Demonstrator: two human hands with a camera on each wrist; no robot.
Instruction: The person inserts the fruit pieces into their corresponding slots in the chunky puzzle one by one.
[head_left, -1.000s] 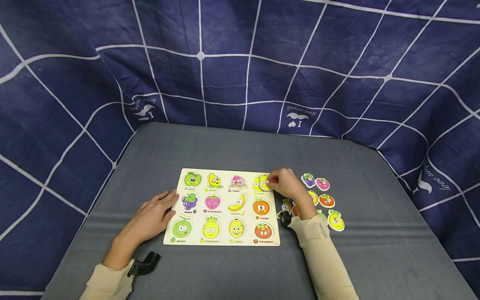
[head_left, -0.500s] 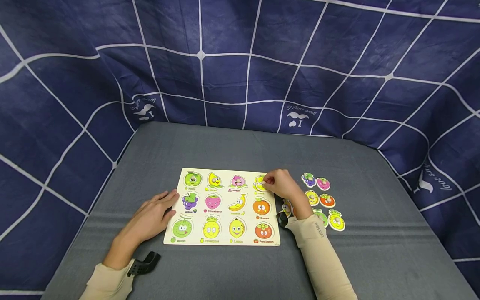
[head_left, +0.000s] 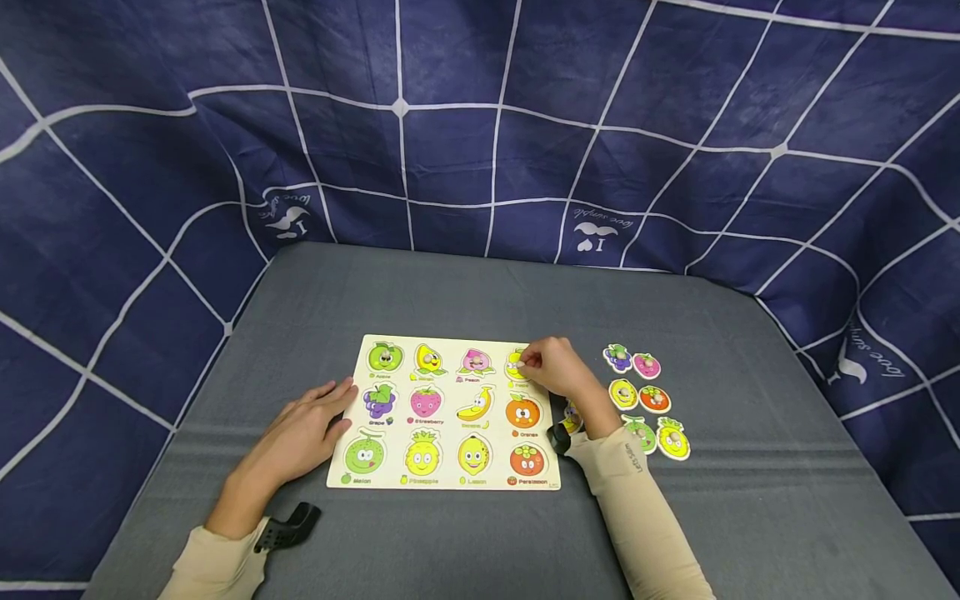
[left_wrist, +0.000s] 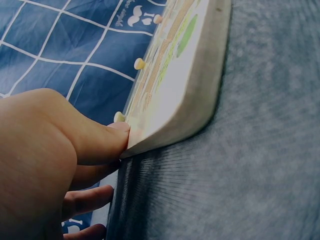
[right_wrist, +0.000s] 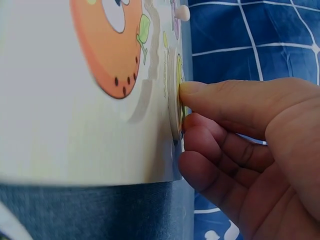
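A cream fruit puzzle board [head_left: 450, 425] lies on the grey cloth, printed with rows of labelled fruits. At its top right corner my right hand [head_left: 564, 368] pinches a yellow pear puzzle piece [head_left: 513, 367] over the pear's place. Seen from the right wrist, the piece [right_wrist: 174, 107] stands slightly proud of the board, thumb and fingertips at its face. My left hand [head_left: 300, 429] rests at the board's left edge with fingers extended. Its thumb [left_wrist: 107, 137] touches the board's corner in the left wrist view. The apple [head_left: 386, 357], mango [head_left: 429, 360] and peach [head_left: 476, 362] pieces, each with a knob, sit in the top row.
Right of the board lie loose pieces: grape [head_left: 618, 358], strawberry or peach-pink [head_left: 646, 366], lemon-yellow [head_left: 623, 395], persimmon [head_left: 655, 400], melon [head_left: 640, 435] and pineapple [head_left: 673, 439]. Another yellow piece [head_left: 572, 418] is partly hidden by the right wrist. A blue checked curtain [head_left: 480, 150] hangs behind.
My right hand has moved slightly left with the pear piece, bringing it over the printed pear. More loose pieces show beside the right forearm. The left hand has stayed put.
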